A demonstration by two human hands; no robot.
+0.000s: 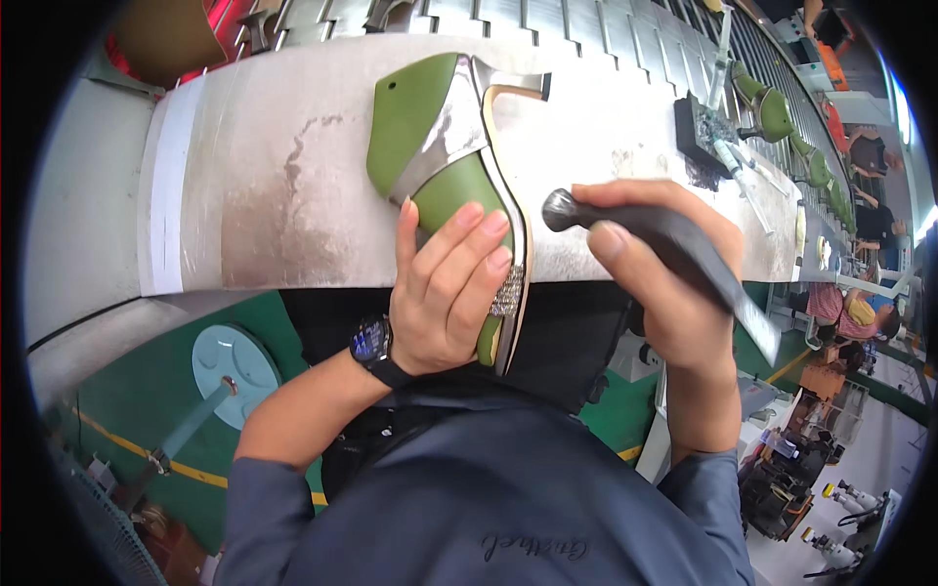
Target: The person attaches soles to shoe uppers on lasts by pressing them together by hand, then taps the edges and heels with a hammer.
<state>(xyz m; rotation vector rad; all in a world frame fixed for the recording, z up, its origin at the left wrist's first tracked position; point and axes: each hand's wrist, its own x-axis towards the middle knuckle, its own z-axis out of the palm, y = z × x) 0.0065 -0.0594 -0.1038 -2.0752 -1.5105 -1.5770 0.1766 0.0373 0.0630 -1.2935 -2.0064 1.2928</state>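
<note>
A green high-heeled shoe (445, 200) lies on its side at the front edge of the pale worktable, its sole turned to the right. It has a silver back strap, a slim metallic heel (518, 82) and a glittery band near the toe. A smooth green shoe last (410, 107) fills it and stands out at the top. My left hand (449, 283) wraps round the forefoot, fingers across the upper. Right of the sole, apart from it, my right hand (674, 264) grips a dark-handled tool (674, 239) with a rounded metal knob at one end and a flat, blurred silvery tip.
A slatted metal conveyor (606, 31) runs behind the stained worktable (264, 186). At the right stand a black block (699, 137) with brush-like sticks and more green shoes (775, 114). A round blue-grey stool seat (233, 371) is low at left. Other people sit farther right.
</note>
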